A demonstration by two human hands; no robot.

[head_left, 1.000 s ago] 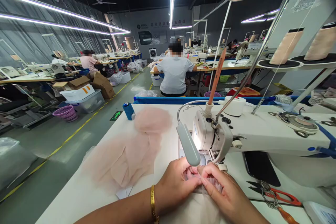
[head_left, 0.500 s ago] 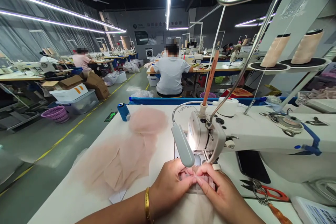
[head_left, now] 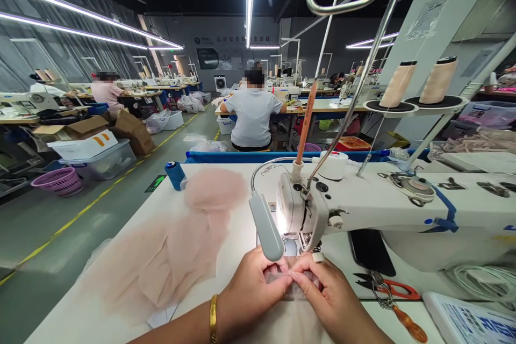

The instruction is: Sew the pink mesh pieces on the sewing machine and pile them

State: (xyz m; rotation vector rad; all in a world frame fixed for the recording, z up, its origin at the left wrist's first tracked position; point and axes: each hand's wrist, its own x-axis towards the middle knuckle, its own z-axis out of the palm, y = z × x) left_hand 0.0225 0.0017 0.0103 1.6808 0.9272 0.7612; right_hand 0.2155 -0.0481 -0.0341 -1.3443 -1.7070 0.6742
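Observation:
Both hands meet just in front of the needle area of a white sewing machine (head_left: pixel 302 199). My left hand (head_left: pixel 258 279), with a gold bracelet at the wrist, pinches sheer pale pink fabric (head_left: pixel 296 317). Thumb to thumb with it, my right hand (head_left: pixel 322 285) pinches the same fabric; a pale ring is on one finger. The fabric hangs down toward me below the hands. A grey lamp head (head_left: pixel 266 228) partly covers the left fingertips. More sheer pink fabric (head_left: pixel 161 263) lies spread on the table to the left.
A blue thread cone (head_left: pixel 174 176) stands at the table's far left. Right of the machine head lie a black phone (head_left: pixel 371 252), orange-handled scissors (head_left: pixel 399 289) and a white box (head_left: pixel 467 320). Two beige thread cones (head_left: pixel 398 85) sit on a stand. A person in a white shirt (head_left: pixel 253 115) sits ahead.
The whole view has shifted, so the machine and table appear further left. Both hands keep their pinch on the fabric in front of the machine, with little visible movement.

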